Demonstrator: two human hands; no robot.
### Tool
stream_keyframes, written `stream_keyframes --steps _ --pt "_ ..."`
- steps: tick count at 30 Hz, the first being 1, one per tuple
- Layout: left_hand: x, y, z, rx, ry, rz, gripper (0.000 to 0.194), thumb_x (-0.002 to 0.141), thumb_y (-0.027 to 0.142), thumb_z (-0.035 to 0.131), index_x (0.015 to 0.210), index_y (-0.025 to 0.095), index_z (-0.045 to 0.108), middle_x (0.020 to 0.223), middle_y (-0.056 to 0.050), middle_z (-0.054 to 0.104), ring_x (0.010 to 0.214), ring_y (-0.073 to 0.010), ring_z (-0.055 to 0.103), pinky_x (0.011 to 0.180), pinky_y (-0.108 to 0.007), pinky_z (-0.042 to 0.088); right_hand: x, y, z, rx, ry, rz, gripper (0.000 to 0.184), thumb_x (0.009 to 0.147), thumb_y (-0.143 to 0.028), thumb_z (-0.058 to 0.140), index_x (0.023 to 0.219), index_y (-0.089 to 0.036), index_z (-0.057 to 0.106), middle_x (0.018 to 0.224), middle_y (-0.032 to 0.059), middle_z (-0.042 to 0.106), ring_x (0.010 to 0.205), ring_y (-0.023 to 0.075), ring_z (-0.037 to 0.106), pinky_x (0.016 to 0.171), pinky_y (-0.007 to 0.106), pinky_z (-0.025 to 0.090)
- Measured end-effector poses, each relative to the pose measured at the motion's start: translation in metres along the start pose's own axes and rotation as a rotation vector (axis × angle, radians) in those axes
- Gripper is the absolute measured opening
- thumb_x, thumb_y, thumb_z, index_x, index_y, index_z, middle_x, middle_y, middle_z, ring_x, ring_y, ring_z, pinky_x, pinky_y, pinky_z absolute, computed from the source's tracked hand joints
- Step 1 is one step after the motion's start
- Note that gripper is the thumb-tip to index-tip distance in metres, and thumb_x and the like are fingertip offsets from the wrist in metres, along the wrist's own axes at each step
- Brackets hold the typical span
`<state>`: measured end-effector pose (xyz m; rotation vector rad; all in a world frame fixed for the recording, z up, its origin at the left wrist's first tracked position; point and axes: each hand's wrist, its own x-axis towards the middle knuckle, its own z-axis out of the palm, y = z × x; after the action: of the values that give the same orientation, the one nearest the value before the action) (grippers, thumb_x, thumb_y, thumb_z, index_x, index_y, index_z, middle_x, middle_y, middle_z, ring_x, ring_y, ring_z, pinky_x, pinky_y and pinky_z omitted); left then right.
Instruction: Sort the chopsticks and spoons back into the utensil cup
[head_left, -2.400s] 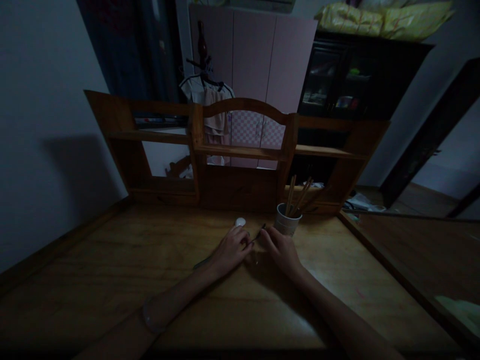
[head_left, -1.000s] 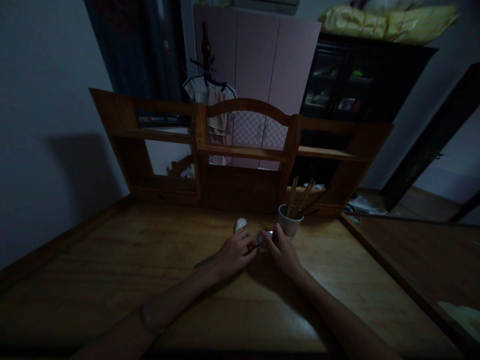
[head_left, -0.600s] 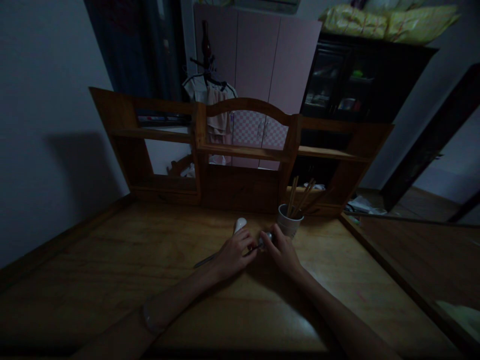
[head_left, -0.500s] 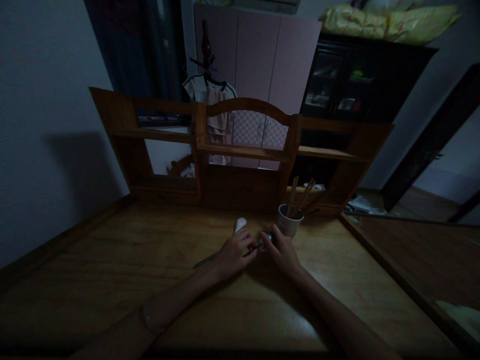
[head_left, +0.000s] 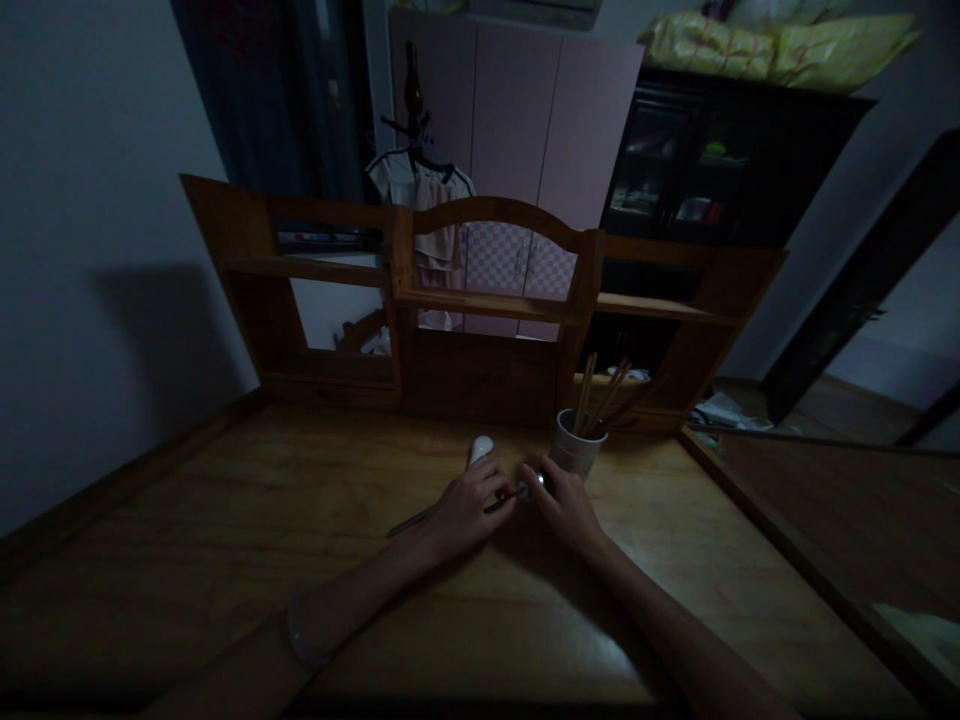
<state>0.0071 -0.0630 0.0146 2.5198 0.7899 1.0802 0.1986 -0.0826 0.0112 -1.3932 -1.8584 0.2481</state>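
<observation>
Between my two hands lies a small metal spoon (head_left: pixel 538 481), its shiny bowl at my right fingers and its thin dark handle running to the left. My left hand (head_left: pixel 469 502) pinches the handle. My right hand (head_left: pixel 562 500) has thumb and fingers closed on the bowl end. Just beyond my left fingers rests a white spoon (head_left: pixel 481 449), partly hidden by that hand. From under my left wrist sticks out a thin grey utensil (head_left: pixel 407 524), whose other end is hidden. A pale cup (head_left: pixel 574 452) with several wooden chopsticks (head_left: pixel 585 395) stands right behind my right hand.
All of this is on a wooden desk (head_left: pixel 300 500). A wooden shelf unit (head_left: pixel 480 375) closes off its back edge, and a white wall (head_left: pixel 97 350) rises at the left. Beyond are a pink wardrobe (head_left: pixel 510 110) and a dark cabinet (head_left: pixel 780 160). The light is dim.
The spoon has turned between my fingers: earlier it showed as a thin dark edge, then its shiny bowl came into view and tilted. My hands have stayed nearly in place.
</observation>
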Motion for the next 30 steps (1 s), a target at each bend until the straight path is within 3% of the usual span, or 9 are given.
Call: stream_keyframes --steps 30 --pt "0.0000 -0.0017 0.0014 0.011 0.017 -0.034 0.010 0.087 0.020 0.057 0.078 0.017 0.054 0.088 -0.003 0.056 0.090 -0.0175 0.052 0.082 -0.030 0.043 -0.0007 0.0020 0.0018 0.031 0.011 0.016 0.030 0.095 -0.047 0.043 0.087 -0.020 0.054 0.072 0.0023 0.063 0.065 0.0176 0.060 0.062 0.026 0.040"
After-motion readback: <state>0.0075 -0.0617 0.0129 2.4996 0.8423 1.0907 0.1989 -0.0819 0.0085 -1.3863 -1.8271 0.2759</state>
